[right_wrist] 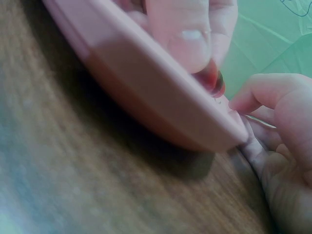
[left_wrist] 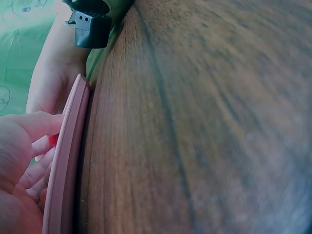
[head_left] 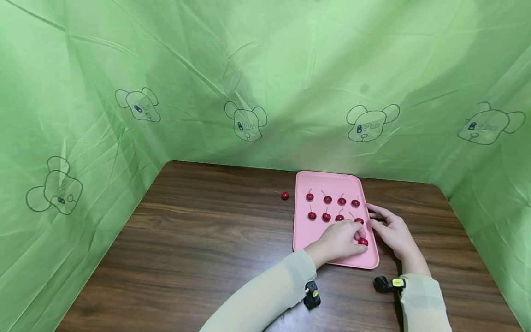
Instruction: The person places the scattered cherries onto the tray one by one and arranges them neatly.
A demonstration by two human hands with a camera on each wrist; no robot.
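A glossy round cherry (head_left: 362, 241) is pinched by the left hand (head_left: 341, 240) on the smooth pink tray (head_left: 308, 240); its right rim is touched by the right hand (head_left: 391, 232), fingers relaxed.

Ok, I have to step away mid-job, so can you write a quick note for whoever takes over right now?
Left hand: pinches a cherry at the near right corner of the pink tray.
Right hand: open, fingers resting against the tray's right edge.
Done: eight cherries sit on the tray in two rows of four.
Left: the held cherry is not yet let go; one loose cherry lies on the wooden table, left of the tray.
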